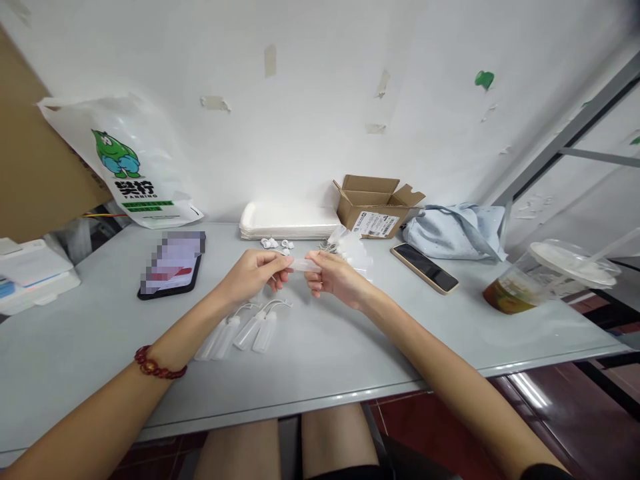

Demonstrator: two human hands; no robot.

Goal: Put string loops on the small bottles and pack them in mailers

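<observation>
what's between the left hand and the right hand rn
A small translucent plastic piece spans the gap in the head view, one end in the left hand, the other in the right hand.

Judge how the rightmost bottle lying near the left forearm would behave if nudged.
The bottle is probably light, being small, translucent and plastic-looking. Lying on its side, it may roll on its rounded body, though the bent tube could check that. Its smooth wall might slide easily on the tabletop.
</observation>
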